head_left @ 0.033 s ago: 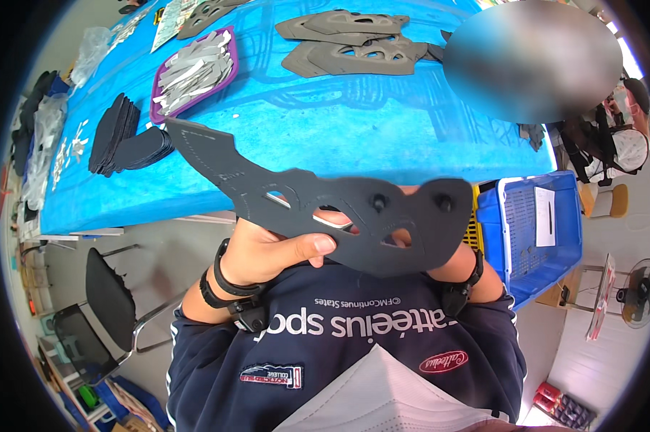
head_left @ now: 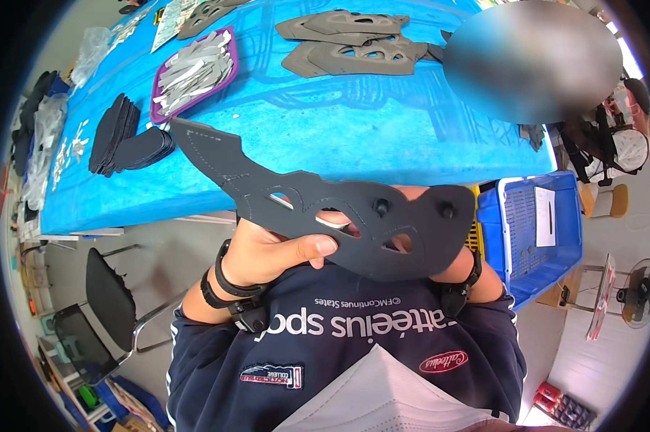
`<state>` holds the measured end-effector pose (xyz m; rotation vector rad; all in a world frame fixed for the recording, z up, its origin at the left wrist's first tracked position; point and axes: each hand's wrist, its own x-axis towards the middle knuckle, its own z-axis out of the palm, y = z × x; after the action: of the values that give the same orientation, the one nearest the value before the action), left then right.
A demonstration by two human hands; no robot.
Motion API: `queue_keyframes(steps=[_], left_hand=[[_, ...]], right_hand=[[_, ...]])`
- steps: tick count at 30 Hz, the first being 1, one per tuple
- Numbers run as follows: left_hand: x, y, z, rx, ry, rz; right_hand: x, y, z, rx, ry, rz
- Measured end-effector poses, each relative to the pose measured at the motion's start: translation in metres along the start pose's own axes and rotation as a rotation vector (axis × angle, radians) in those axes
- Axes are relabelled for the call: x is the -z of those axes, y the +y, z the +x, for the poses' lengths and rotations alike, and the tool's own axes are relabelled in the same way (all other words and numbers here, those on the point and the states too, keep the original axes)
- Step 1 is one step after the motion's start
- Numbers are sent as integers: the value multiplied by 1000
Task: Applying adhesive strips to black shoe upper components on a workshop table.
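In front of my chest I hold a flat dark grey shoe upper [head_left: 364, 216], with cut-out openings, stitch-like lines and two dark round spots near its right end. My left hand [head_left: 267, 255] grips its lower left edge, the thumb lying on the front and the fingers behind. Behind the right end is my right hand [head_left: 449, 271], mostly hidden by the piece; a bit of skin shows above the top edge and through an opening. The narrow end of the upper points to the far left, over the table edge.
On the blue-covered table [head_left: 303, 137] are a purple tray [head_left: 154, 93] of grey strips, stacked dark pieces [head_left: 113, 137] and brownish-grey uppers [head_left: 354, 57]. A blue crate [head_left: 526, 281] stands at right, a black chair [head_left: 109, 288] at left. Someone blurred [head_left: 534, 61] is across the table.
The shoe upper has shifted very slightly right and down, tilting a little. Both hands keep almost the same place.
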<state>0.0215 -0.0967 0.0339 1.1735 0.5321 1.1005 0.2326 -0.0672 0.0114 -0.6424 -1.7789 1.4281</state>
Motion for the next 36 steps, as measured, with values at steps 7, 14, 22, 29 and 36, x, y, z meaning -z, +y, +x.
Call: queue_keyframes(steps=[7, 14, 22, 29, 36], left_hand=[[-4, -3, -4, 22, 221, -115], [-1, -3, 0, -59, 154, -82], [-6, -3, -3, -59, 247, -11], [-6, -2, -5, -70, 239, 46], [-7, 1, -4, -67, 200, 93]], right_hand=[[-11, -8, -5, 220, 159, -13], [-9, -7, -13, 274, 210, 64], [-9, 0, -25, 223, 213, -115], [-11, -10, -27, 195, 271, -100], [-13, -6, -31, 188, 294, -64]])
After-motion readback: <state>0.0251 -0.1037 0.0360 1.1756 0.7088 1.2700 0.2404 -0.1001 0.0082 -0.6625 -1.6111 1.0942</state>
